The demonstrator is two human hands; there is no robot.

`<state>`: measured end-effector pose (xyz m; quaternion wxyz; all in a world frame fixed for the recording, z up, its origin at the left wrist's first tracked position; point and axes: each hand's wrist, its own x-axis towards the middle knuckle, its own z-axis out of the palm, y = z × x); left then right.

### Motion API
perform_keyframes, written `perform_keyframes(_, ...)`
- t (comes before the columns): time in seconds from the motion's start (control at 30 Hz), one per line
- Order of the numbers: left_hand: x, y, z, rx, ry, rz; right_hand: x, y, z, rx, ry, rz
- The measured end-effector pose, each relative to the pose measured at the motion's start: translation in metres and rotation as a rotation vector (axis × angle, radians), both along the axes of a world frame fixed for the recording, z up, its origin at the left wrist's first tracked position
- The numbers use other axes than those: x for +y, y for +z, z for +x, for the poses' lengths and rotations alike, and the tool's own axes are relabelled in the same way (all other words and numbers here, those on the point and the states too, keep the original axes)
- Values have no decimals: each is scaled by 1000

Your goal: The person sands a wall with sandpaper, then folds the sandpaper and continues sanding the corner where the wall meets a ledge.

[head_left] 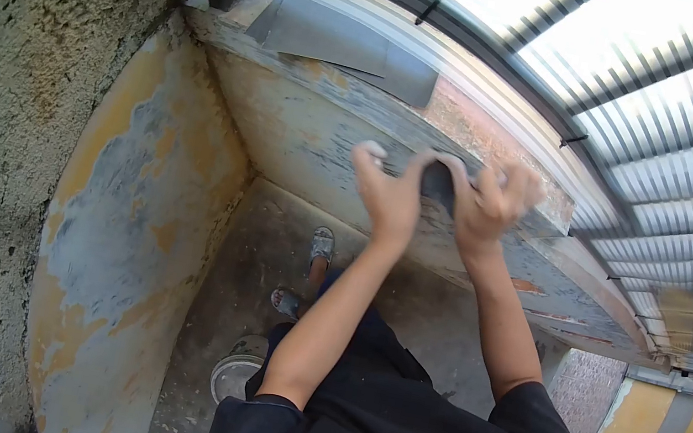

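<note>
A small dark grey piece of sandpaper [438, 184] is bent into an arch between my two hands, over the front of the low wall. My left hand [389, 194] grips its left side with curled fingers. On its right side my right hand [494, 207] is closed, with the fingers bent and smeared by motion. The two hands nearly meet at the top of the arch. Larger grey sheets [348, 48], like sandpaper, lie on the wall's ledge beyond my left hand.
The low wall [297, 129] with patchy, worn paint runs in front of me. A side wall [126, 205] with peeling yellow paint meets it at the left. Metal bars and corrugated panels [655, 150] rise beyond the ledge. A bucket [231, 374] stands on the floor by my feet.
</note>
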<state>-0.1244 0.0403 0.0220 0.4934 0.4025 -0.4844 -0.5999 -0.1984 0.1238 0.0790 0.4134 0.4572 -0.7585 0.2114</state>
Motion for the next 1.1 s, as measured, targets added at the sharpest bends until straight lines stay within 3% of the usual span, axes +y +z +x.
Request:
perform_keyframes(0.1, -32, -1, 11, -36, 43, 20, -41, -7, 13, -14, 44, -45)
perform_keyframes(0.13, -34, 0, 12, -114, 55, 27, -37, -6, 12, -18, 33, -45)
perform_keyframes(0.33, 5, 1, -5, 16, -65, -81, 10, 6, 1, 11, -70, -58)
perform_keyframes(0.5, -25, 8, 8, -67, 5, -23, -31, 4, 13, 10, 7, -101)
perform_keyframes(0.6, -8, 4, 0, -98, 2, -19, -16, 8, 10, -57, -22, -93)
perform_keyframes(0.67, 2, 7, -2, 10, -39, -96, -2, 9, 2, -43, -20, -64)
perform_keyframes(0.87, -23, 13, 12, -97, -17, -49, -28, 4, 11, -79, 0, -71)
perform_keyframes(1.1, -1, 14, 3, -101, -50, -121, 3, 7, 2, -67, -63, -23)
